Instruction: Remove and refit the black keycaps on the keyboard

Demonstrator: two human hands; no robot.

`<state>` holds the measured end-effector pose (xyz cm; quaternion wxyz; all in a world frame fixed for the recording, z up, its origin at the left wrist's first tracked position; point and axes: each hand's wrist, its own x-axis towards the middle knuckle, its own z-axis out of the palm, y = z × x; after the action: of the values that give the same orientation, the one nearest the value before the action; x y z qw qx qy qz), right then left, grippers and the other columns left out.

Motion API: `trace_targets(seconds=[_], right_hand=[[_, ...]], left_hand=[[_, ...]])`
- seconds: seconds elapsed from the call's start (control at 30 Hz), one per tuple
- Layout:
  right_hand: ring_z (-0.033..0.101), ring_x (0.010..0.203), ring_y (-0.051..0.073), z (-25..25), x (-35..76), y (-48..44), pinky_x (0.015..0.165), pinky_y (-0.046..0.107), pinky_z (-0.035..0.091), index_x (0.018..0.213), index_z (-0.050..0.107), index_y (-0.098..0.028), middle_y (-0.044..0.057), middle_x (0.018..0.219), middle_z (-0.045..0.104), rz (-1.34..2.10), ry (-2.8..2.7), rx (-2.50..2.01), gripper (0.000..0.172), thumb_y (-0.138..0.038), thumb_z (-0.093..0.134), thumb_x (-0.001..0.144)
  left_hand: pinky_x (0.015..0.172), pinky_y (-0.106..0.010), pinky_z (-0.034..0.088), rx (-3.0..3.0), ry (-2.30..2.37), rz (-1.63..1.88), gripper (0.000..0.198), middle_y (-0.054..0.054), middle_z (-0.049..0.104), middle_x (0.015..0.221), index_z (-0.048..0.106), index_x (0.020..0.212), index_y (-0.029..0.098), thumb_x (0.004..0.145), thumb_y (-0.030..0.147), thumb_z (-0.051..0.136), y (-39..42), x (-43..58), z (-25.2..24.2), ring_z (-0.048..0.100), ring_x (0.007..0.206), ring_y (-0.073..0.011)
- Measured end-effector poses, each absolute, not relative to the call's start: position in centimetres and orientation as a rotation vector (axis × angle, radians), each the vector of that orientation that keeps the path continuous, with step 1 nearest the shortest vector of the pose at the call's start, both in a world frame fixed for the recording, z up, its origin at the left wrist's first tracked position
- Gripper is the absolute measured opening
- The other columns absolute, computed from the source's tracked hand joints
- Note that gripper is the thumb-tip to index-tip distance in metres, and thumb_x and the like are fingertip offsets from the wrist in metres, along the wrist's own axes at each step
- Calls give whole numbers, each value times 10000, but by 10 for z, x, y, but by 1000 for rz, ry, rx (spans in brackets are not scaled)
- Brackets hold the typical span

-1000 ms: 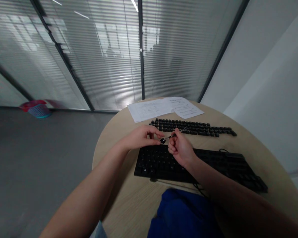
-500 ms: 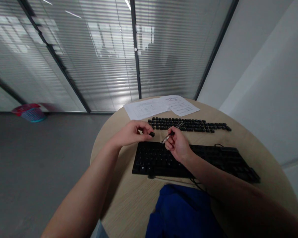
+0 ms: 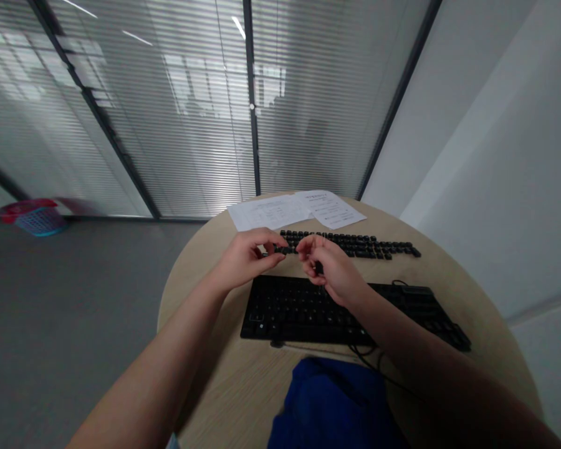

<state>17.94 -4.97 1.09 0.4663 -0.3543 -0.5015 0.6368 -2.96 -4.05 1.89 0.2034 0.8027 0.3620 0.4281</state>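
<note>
My left hand (image 3: 250,259) is over the left end of the rows of loose keycaps, thumb and fingertips curled round a small black keycap (image 3: 283,250). The keycap is hard to tell from the ones behind it. Just to the right, my right hand (image 3: 330,265) has its lower fingers folded round a keycap puller, whose black handle (image 3: 318,268) shows in the palm; its thin wires barely show. The right thumb and index finger reach toward the left fingertips. Below both hands lies a black keyboard (image 3: 299,315), partly covered by the right forearm.
Several rows of loose black keycaps (image 3: 369,246) lie behind the keyboard on the round wooden table (image 3: 229,386). Printed papers (image 3: 271,212) are at the far edge. A cable (image 3: 364,352) runs near blue cloth (image 3: 331,399). A red and blue basket (image 3: 40,219) stands on the floor.
My right hand has turned and come closer to the left fingertips. The puller, which pointed down at the keyboard, is now tucked into the palm. The view has shifted slightly.
</note>
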Motion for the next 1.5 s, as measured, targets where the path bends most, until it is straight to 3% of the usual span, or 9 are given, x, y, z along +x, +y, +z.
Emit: trace_targets(seconds=[0.07,0.23,0.37,0.5,0.63,0.73,0.97,1.23,1.5], right_hand=[[370,506,72,15,182,-49,414,208,208,903,653,-209,-25,762,577,1432,-1371,-927,185,-251,641,723],[498,623,110,7,182,-46,533,246,394,1005,717,-201,18,852,665,1146,-1583,-937,301,-355,784,756],[482,568,104,1,181,-47,531,258,391,1000,747,-203,17,832,693,1019,-1623,-932,273,-356,788,778],[465,518,96,-2,184,-46,531,267,399,983,770,-194,16,806,725,858,-1700,-975,231,-338,783,803],[596,601,133,-11,195,-37,655,305,503,988,789,-196,40,860,771,692,-1802,-1046,217,-309,786,804],[712,746,190,-21,203,-26,750,339,549,967,794,-193,59,872,794,745,-1875,-1159,193,-288,787,799],[766,850,224,-30,190,10,833,351,558,977,814,-194,66,896,818,712,-2167,-1309,183,-257,796,806],[775,872,221,-44,165,39,830,309,560,1001,826,-171,70,921,824,608,-2241,-1458,201,-219,777,812],[774,898,225,-45,160,37,837,316,553,1014,828,-199,51,934,826,540,-2267,-1499,207,-278,779,829]], left_hand=[[520,-182,448,2227,1019,1210,169,-43,753,892,752,980,181,853,284,708,-43,-29,21,634,714,-113],[525,-181,460,2232,1015,1199,209,-44,762,916,743,1038,181,861,265,672,-44,-26,19,628,703,-108],[554,-189,477,2258,1005,1218,237,-39,753,976,698,1091,182,863,240,666,-44,-22,17,625,718,-103],[586,-204,472,2257,1030,1199,171,-19,734,930,673,1010,188,851,249,688,-40,-24,13,622,720,-105],[603,-231,461,2170,1212,1213,147,-2,702,794,674,878,198,817,322,722,-25,-38,8,603,678,-121],[644,-258,459,2032,1461,1371,180,-13,702,813,668,880,208,850,386,680,-9,-56,1,603,700,-141],[617,-296,408,1795,1787,1443,401,-51,711,744,705,855,196,975,487,457,16,-76,-21,628,675,-198],[667,-329,406,1784,1921,1337,470,-111,782,851,778,873,175,984,483,441,19,-77,-26,689,775,-255],[668,-319,395,1825,1985,1266,455,-91,793,875,788,905,191,994,483,451,17,-74,-21,685,790,-240]])
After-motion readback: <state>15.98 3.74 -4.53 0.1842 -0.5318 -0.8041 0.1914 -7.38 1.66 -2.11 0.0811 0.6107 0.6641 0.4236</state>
